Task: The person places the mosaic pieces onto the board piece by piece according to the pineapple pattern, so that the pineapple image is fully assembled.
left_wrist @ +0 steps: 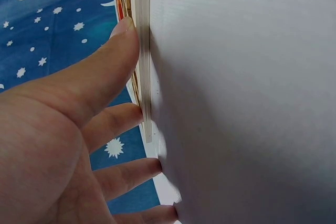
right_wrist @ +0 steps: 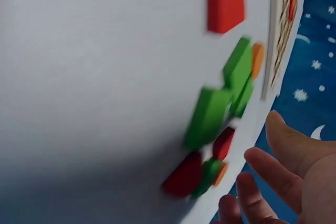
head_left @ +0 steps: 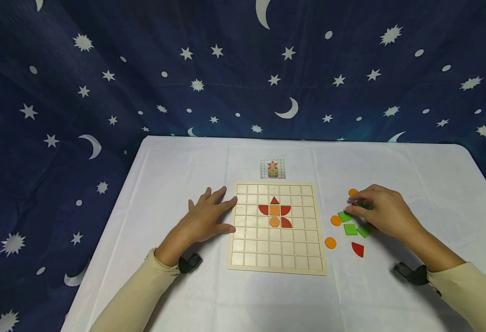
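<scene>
A pale wooden grid board (head_left: 263, 260) lies mid-table. On it are a red triangle (head_left: 274, 200), an orange square (head_left: 274, 210), an orange disc (head_left: 274, 222) and several red quarter-circle pieces (head_left: 286, 222). My left hand (head_left: 203, 220) spreads at the board's left edge, thumb and fingertip touching the rim. Over the loose pieces on the right hovers my right hand (head_left: 381, 212), its thumb and fingers apart with nothing between them in the right wrist view. Green squares (head_left: 350, 229), orange discs (head_left: 330, 242) and a red quarter circle (head_left: 357, 249) lie under and beside it; some are partly hidden.
A small pattern card (head_left: 272, 168) with a coloured grid picture sits just beyond the board. White cloth covers the table (head_left: 176, 166). Behind and to the left hangs a dark blue curtain (head_left: 243, 101) with stars and moons.
</scene>
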The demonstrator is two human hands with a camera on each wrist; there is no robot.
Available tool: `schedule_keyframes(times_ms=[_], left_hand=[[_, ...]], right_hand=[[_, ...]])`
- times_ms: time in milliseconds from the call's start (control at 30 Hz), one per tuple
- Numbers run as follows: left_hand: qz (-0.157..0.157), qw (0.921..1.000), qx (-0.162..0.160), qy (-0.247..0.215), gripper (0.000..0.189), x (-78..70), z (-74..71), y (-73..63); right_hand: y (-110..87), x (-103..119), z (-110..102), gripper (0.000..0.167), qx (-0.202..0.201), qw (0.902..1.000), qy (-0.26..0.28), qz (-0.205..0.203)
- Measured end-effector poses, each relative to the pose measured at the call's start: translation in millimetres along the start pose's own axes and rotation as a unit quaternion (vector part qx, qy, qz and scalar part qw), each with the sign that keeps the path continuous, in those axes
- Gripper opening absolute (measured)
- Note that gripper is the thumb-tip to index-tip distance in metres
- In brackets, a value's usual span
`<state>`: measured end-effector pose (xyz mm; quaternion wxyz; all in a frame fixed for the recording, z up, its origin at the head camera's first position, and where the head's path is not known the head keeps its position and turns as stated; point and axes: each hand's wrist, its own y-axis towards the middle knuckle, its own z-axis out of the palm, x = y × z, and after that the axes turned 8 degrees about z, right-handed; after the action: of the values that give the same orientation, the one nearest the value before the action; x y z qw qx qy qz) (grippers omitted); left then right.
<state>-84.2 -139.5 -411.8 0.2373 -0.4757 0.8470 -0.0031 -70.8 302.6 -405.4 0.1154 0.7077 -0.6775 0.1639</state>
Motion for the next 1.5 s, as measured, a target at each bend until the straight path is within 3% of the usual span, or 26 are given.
schedule_keyframes(times_ms=[367, 833, 1200, 1400, 1500], left_hand=[[-0.003, 1.0, 0.002, -0.001, 0.079, -0.8, -0.2, -0.1], [0.0, 1.0, 0.001, -0.003, 0.079, 0.2, 0.2, -0.1], [0.0, 1.0, 0.001, 0.001, 0.079, 0.5, 0.6, 0.2], [0.0, 1.0, 0.002, 0.0, 0.079, 0.9, 1.2, 0.6], [0.0, 1.0, 0.002, 0.0, 0.079, 0.6, 0.8, 0.4]], right_hand=[[-2.9, -22.5, 0.2, 0.031, 0.006, 0.9994, -0.012, 0.033], [-1.7, -18.4, 5.3, 0.024, 0.036, 0.9992, 0.001, 0.016], [-6.8, -12.1, 6.4, 0.019, 0.025, 0.9997, -0.008, 0.003], [-7.6, -15.2, 6.5, 0.018, 0.018, 0.9994, 0.022, -0.021], [-7.2, -13.7, 4.9, 0.016, 0.038, 0.9974, 0.061, -0.002]])
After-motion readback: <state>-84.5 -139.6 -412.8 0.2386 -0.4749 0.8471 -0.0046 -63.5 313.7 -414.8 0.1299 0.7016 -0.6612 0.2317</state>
